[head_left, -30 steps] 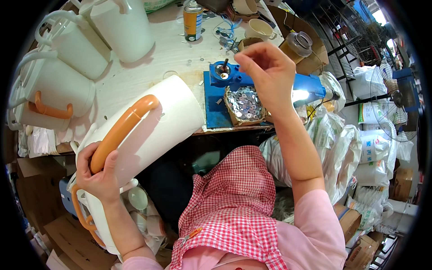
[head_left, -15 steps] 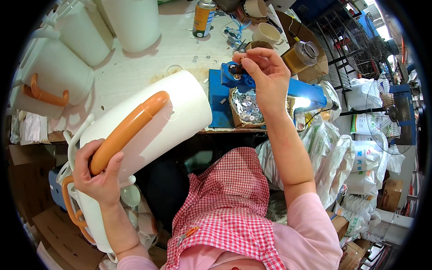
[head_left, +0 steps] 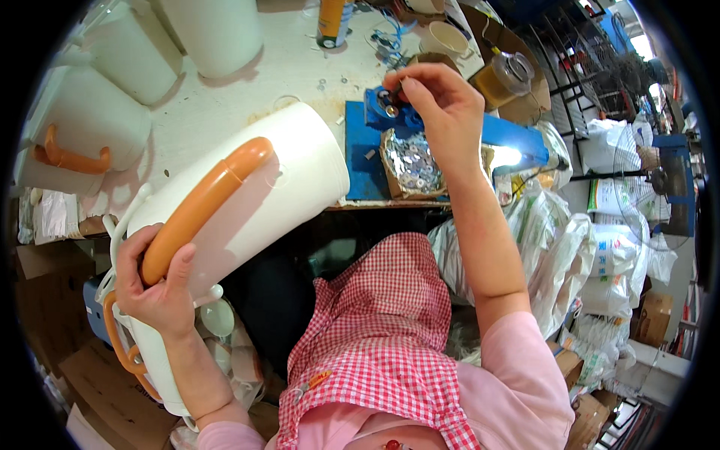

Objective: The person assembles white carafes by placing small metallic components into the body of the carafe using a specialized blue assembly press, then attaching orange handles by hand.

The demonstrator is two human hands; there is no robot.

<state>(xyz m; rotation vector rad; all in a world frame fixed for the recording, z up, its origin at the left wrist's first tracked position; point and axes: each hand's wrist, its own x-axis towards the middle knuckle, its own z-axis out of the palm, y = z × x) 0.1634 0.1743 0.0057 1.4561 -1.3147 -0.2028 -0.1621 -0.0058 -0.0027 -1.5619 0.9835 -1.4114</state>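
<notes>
Orange handle (head_left: 214, 206) closed in my left hand (head_left: 161, 296); the white jug (head_left: 296, 169) tilts by the surface (head_left: 214, 109), and a loosened grip could drop it. My right hand (head_left: 442, 94), stretched forward, curls at the blue press (head_left: 514, 139) near washers (head_left: 412, 161); from here I can't tell its hold.

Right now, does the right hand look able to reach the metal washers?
Probably yes: the washers lie in an open box near the right hand, and nothing seems to block the way.

The table (head_left: 300, 67) (faintly stained) bears jugs (head_left: 214, 37) and a blue machine (head_left: 519, 136).
</notes>
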